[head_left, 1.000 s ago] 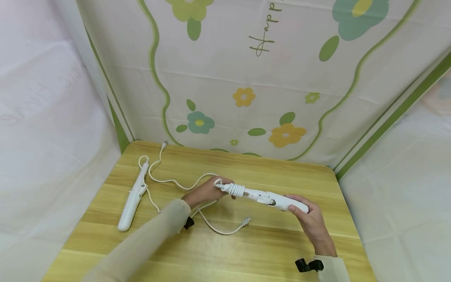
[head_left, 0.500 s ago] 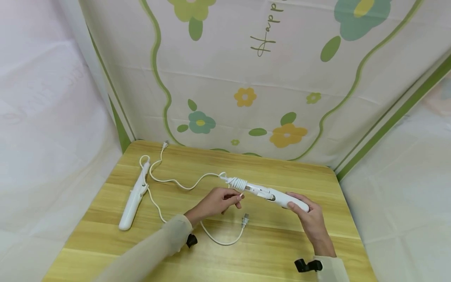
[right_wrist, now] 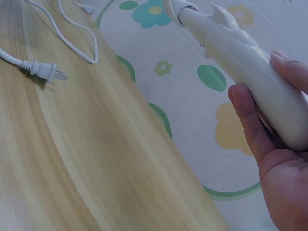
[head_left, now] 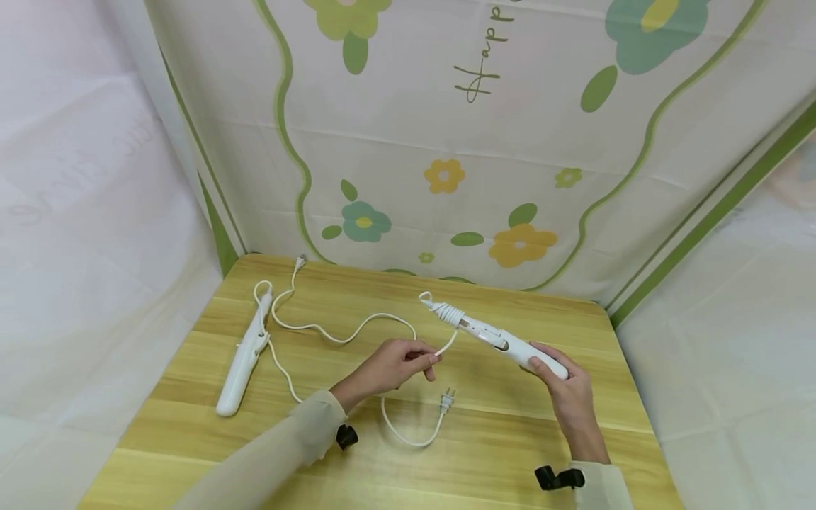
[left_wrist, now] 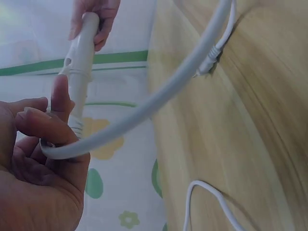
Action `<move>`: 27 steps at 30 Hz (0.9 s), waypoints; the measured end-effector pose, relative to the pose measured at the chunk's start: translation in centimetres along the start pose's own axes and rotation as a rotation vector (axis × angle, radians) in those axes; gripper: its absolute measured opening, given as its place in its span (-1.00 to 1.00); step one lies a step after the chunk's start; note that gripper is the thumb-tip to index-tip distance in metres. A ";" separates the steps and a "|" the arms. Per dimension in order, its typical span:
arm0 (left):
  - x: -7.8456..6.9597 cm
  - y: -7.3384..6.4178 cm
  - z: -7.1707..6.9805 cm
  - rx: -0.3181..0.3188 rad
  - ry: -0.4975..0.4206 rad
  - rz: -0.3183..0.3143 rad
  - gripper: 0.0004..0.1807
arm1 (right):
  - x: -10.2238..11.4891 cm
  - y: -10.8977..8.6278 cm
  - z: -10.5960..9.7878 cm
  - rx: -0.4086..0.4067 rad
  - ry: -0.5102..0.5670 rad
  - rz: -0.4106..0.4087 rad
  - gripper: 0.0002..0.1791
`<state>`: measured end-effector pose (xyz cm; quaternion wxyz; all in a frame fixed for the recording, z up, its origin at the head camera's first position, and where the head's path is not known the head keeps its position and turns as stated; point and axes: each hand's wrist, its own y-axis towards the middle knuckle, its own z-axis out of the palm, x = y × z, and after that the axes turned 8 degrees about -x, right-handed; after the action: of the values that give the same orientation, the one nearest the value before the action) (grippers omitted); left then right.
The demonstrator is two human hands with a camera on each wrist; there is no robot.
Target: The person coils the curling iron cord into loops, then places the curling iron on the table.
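A white hair curling iron (head_left: 519,352) is held up over the table, its narrow end tilted up and left. Several turns of white cord (head_left: 448,312) wrap that narrow end. My right hand (head_left: 569,393) grips the thick end, with thumb and fingers on opposite sides in the right wrist view. Left of the iron, my left hand (head_left: 397,365) pinches the cord, a short stretch of which curves from its fingertips to the coil. In the left wrist view the cord (left_wrist: 144,118) loops out from the curled fingers. Its two-pin plug (head_left: 447,402) hangs near the left hand.
A second white curling iron (head_left: 239,372) lies on the left of the wooden table (head_left: 510,453). Its cord (head_left: 315,327) trails toward the middle, and a plug (head_left: 299,263) lies at the back edge. A flowered curtain (head_left: 395,142) stands behind the table.
My left hand has come from behind the coiled end down to the front, drawing a stretch of cord out. The curling iron has shifted right, and its coiled end has risen.
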<state>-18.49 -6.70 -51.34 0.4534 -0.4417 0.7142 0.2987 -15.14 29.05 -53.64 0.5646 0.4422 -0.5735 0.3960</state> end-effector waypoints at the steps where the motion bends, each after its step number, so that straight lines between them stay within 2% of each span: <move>1: -0.1 0.0 -0.1 0.000 0.008 0.001 -0.68 | 0.0 0.0 0.0 -0.001 -0.001 -0.002 -0.57; 3: -0.4 0.1 -0.5 -0.003 0.035 0.012 -0.70 | -0.2 0.1 -0.1 0.006 -0.007 -0.011 -0.57; 6: -1.3 0.4 -1.6 -0.013 0.145 0.072 -0.74 | -0.3 0.1 -0.2 0.032 -0.035 -0.028 -0.58; 11: -3.8 1.5 -4.0 -0.021 0.478 0.269 -0.78 | -0.3 -0.1 -0.3 0.090 -0.124 -0.055 -0.61; 14: -4.9 2.5 -5.1 -0.001 0.620 0.378 -0.78 | -0.1 -0.3 -0.3 0.131 -0.180 -0.070 -0.62; 16: -5.5 3.2 -5.6 0.021 0.662 0.426 -0.78 | 0.0 -0.4 -0.2 0.155 -0.202 -0.078 -0.63; 20: -5.9 4.3 -6.0 0.068 0.693 0.477 -0.77 | 0.1 -0.7 -0.1 0.211 -0.243 -0.106 -0.64; 23: -5.8 5.0 -6.1 0.105 0.706 0.477 -0.77 | 0.2 -0.8 -0.2 0.253 -0.241 -0.125 -0.64; 27: -5.2 5.8 -6.4 0.167 0.682 0.443 -0.76 | 0.0 -0.9 -0.5 0.294 -0.202 -0.140 -0.64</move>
<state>-25.13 -7.61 -43.84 0.1496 -0.3126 0.9231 0.1667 -14.08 29.25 -53.65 0.4597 0.5963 -0.5311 0.3887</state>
